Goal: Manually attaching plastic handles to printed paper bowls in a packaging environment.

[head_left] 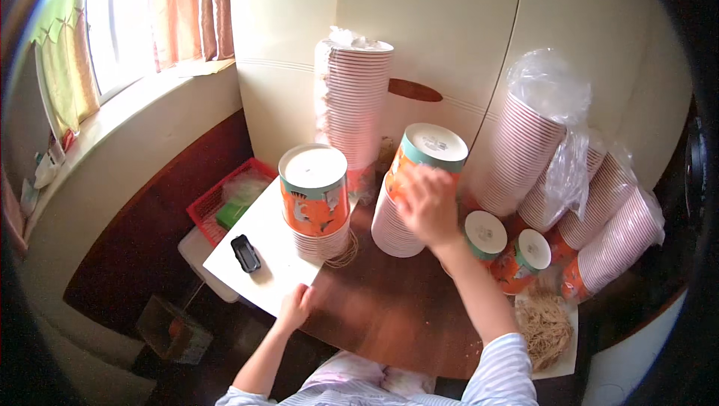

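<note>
My right hand [428, 200], smeared by motion, is at the front of an orange and teal paper tub [434, 144]. This tub stands upside down on top of a tall stack of nested tubs [393, 230]; my hand hides part of its side, and whether my fingers grip it cannot be told. My left hand [298, 307] is low at the near edge of a white board [262, 286], its fingers curled in; what they hold, if anything, is hidden. Behind it, a shorter stack of upturned tubs [314, 207] stands on the board beside a small black tray [245, 254].
A tall nested stack [352, 99] stands at the back. Several plastic-wrapped stacks [520, 155] lean at the right, by two small upturned tubs [485, 234] [533, 250]. Tan fibre strands [543, 331] lie at the table's right edge. A red basket [202, 211] is at the left.
</note>
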The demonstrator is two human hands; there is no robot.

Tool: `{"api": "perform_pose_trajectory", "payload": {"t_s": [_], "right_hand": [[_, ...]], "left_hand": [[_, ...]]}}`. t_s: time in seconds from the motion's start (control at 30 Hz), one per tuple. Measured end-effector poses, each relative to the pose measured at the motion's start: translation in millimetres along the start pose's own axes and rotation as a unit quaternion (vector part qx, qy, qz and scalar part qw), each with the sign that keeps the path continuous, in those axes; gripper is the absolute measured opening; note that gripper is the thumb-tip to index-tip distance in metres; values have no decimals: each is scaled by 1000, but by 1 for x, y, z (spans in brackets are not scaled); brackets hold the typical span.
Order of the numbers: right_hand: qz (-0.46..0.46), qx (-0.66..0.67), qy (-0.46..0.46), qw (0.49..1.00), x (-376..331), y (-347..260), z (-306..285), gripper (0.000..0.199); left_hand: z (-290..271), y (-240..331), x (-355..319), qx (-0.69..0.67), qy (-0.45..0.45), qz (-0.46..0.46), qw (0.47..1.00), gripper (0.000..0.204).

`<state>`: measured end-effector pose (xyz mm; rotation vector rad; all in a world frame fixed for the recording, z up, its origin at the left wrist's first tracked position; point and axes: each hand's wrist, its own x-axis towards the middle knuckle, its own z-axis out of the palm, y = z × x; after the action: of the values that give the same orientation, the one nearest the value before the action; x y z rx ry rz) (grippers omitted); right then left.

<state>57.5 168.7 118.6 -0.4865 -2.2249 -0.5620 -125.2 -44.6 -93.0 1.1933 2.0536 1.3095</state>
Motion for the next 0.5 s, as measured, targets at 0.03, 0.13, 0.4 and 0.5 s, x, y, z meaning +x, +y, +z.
{"api": "perform_pose_trajectory", "payload": {"t_s": [0.03,0.13,0.4,0.5], "right_hand": [[29,-61,6,998,5,15,-7,49],[102,-47,-47,993,1,43,-17,53],[184,73,-11,980,9,62,-7,18],[210,147,-16,966,13,75,0,13]], "left_hand": [[8,2,-10,15,3,35,999,27],[20,21,-35,-12,-59,13,998,27],[45,38,-51,9,-146,53,988,27],[48,50,-56,-15,-149,48,988,31]]}}
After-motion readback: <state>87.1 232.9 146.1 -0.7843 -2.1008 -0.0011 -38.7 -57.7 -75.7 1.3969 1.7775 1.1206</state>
